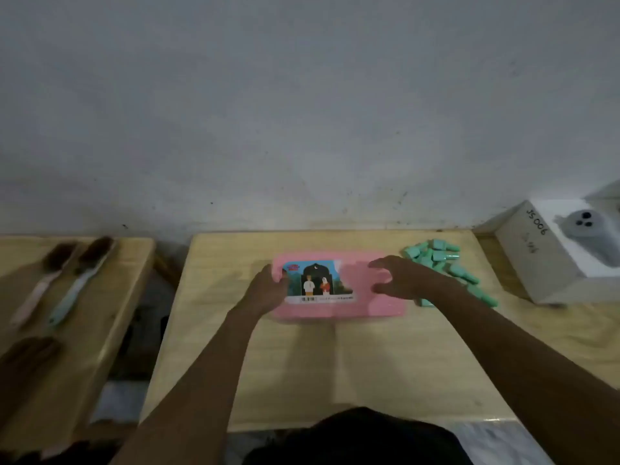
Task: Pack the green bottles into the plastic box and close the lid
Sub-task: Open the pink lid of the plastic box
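Observation:
A pink plastic box [359,305] with a picture label on its lid lies flat near the back of the wooden table [335,364]; the lid is down. My left hand [268,288] grips the box's left edge, fingers curled over it. My right hand [402,276] hovers over the box's right part with fingers spread and holds nothing. A pile of several small green bottles [443,260] lies on the table just right of the box, partly hidden behind my right hand and forearm.
A white carton [536,263] marked with handwriting, holding a grey device, stands at the far right against the wall. A second wooden table [100,330] on the left carries several brushes [80,276]. A gap separates the two tables.

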`<state>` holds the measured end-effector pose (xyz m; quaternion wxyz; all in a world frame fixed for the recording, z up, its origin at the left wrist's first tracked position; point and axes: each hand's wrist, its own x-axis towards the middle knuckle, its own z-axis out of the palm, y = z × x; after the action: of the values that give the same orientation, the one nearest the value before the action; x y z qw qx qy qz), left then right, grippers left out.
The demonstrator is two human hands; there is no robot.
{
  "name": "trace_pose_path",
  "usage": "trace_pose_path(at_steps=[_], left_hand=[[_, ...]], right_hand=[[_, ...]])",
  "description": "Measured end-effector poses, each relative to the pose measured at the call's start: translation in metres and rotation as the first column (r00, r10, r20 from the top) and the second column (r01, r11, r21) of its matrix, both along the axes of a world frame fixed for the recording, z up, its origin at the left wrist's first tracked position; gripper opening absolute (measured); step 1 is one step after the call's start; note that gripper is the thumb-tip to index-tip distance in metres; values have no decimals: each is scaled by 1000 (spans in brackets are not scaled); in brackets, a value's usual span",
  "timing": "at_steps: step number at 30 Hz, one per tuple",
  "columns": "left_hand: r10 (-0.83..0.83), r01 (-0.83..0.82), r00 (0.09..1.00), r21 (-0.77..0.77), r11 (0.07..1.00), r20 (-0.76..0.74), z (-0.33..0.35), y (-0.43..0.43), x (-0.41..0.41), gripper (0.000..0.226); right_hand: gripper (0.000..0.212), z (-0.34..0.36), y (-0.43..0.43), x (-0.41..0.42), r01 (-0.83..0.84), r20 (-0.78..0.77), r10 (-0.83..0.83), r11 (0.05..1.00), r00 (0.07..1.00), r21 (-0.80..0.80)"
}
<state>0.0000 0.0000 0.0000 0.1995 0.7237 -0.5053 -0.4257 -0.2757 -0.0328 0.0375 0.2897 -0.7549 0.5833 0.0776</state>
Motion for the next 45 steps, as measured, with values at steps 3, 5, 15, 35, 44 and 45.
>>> trace_pose_path(at_steps=[3, 5, 15, 35, 44, 45], left_hand=[[128, -127, 989, 18, 992, -75, -23, 17, 1, 24], [190, -191, 975, 3, 982, -119, -37, 27, 5, 30], [423, -400, 787, 150, 904, -448, -52, 30, 14, 29], [505, -556, 634, 109, 824, -585, -61, 54, -12, 24], [315, -420, 786, -85, 904, -532, -88, 77, -46, 89], [324, -429, 781, -81, 900, -534, -88, 76, -48, 91]], right_hand=[[84, -9, 13, -3, -132, -148, 134, 991, 980, 27], [91, -17, 19, -6, -184, -220, 178, 983, 959, -7], [95, -39, 26, -4, -362, -442, 276, 925, 853, -120], [93, -5, -2, -5, -400, -411, 417, 907, 811, 131], [91, 0, -5, -7, -381, -404, 412, 911, 817, 159], [91, -2, -3, -7, -379, -407, 409, 912, 817, 155]])
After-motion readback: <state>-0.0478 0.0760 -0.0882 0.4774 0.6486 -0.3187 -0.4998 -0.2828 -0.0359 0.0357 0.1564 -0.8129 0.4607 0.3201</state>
